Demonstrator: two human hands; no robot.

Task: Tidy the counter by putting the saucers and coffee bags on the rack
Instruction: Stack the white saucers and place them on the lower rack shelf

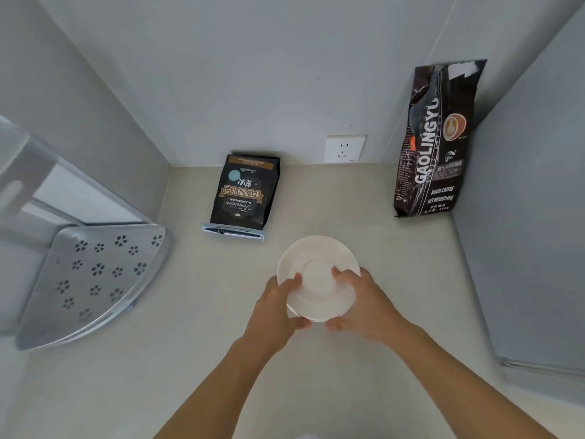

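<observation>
White saucers (318, 274) are stacked in the middle of the view, at least two by their offset rims, above the beige counter (364, 201). My left hand (278, 305) grips the stack's left rim and my right hand (364, 301) grips its right rim, thumbs on top. A small black coffee bag (243, 193) lies flat on the counter near the back wall. A tall dark coffee bag (435, 144) stands upright in the back right corner. The metal corner rack (95, 280), with a perforated shelf, stands at the left.
A white wall socket (344, 148) sits on the back wall between the two bags. A grey wall or panel (531, 232) bounds the counter on the right. An upper shelf of the rack (19, 160) shows blurred at the far left.
</observation>
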